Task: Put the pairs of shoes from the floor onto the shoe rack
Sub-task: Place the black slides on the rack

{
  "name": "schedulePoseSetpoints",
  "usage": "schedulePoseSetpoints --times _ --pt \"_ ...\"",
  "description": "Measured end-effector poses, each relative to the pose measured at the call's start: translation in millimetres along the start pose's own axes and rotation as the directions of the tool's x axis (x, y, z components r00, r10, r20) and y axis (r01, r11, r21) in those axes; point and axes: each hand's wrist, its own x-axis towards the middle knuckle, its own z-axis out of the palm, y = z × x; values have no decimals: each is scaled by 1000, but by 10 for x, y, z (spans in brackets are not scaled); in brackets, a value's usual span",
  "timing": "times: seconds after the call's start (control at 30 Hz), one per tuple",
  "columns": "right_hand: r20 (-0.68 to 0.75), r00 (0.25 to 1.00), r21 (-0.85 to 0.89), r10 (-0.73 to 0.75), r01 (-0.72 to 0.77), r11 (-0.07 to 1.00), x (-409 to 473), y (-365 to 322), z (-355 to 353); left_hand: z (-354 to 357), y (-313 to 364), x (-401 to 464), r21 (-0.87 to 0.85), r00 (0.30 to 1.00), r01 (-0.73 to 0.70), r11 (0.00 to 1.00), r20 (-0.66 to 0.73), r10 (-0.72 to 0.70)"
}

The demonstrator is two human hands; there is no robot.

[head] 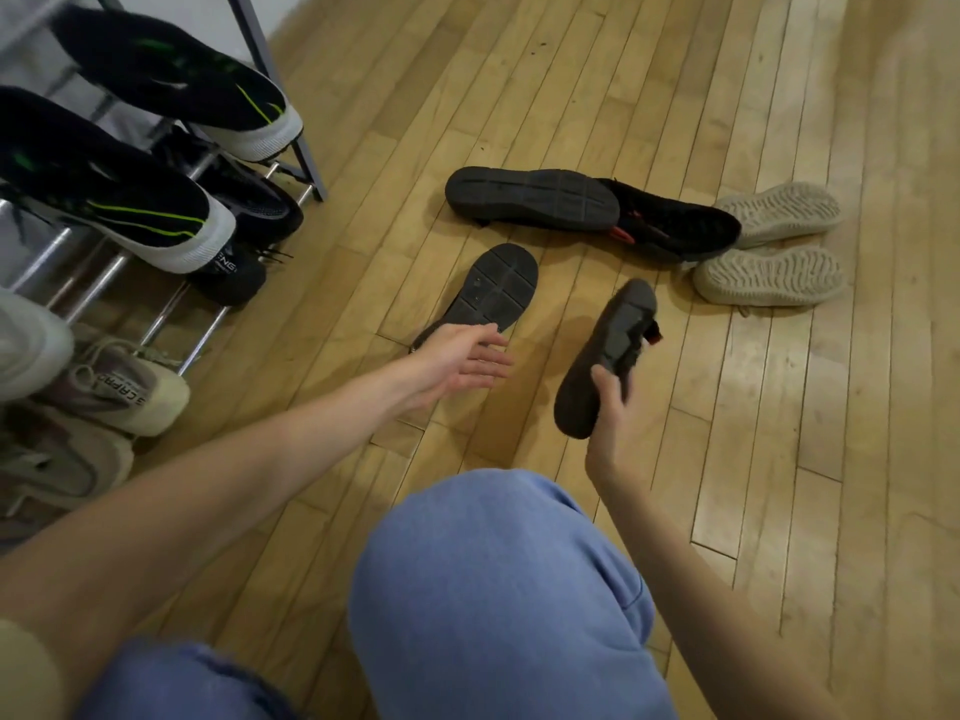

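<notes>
Floor (571, 96): pale wooden boards under and beyond both hands.
Shoe rack (291, 122): metal bars and dark frame, well to the left of the left hand; it holds black sneakers with green streaks above, darker pairs below, and pale sneakers lowest.
Knee (498, 589): in blue fabric, below and between the two hands.
Far black shoes (535, 197): one sole-up, one on its side with red trim, touching each other, beyond both hands.
Beige shoes (774, 246): a pair lying sole-up, beyond and to the right of the right hand, beside the far black shoes.
Sole-up black shoe (498, 288): on the floor, right at the left hand's fingertips.
Held black shoe (605, 356): lifted off the floor, sole facing up.
Left hand (457, 363): fingers straight and spread, reaching over the sole-up black shoe's heel end; contact unclear.
Right hand (615, 407): thumb and fingers curled around the held black shoe's heel half.
Hands: apart.
</notes>
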Motion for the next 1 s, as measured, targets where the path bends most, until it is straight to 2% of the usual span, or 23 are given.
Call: schedulePoseSetpoints --times 0.13,0.23,0.33,0.43,0.5,0.6,0.67,0.73,0.8,1.0 --pt "206 975 -342 -83 152 927 -111 47 123 -75 50 -31 -102 994 45 994 101 -35" --pt "438 876 -423 -204 400 813 -113 -38 233 -108 136 -60 -135 991 42 990 128 -25" --pt "571 790 -386 -225 500 776 -70 -86 348 -129 116 -54 -109 1000 -30 994 -5 29" --pt "601 773 -387 -202 502 773 62 -167 339 -205 -9 7 -141 982 -46 989 -186 20" --pt "582 788 -465 -200 525 713 341 -225 288 -258 22 -12 -211 977 -48 976 -214 2" --pt "389 899 -697 -201 430 574 1086 -246 184 -375 95 -37 -290 981 -43 956 -196 -16" --pt "306 933 -838 -188 358 411 1633 -292 102 -421 108 -53 -308 985 -40 951 -171 -14" --pt "296 947 -929 -126 316 192 2107 -350 20 -432 97 -36 -293 983 -48 955 -184 -7" --pt "277 959 -959 -55 279 41 2467 -417 -22 -422 109 -25 -273 978 -58 960 -208 0" --pt "207 973 -947 97 224 -229 3016 -571 19 -526 113 -27 -193 979 -44 980 -205 4"
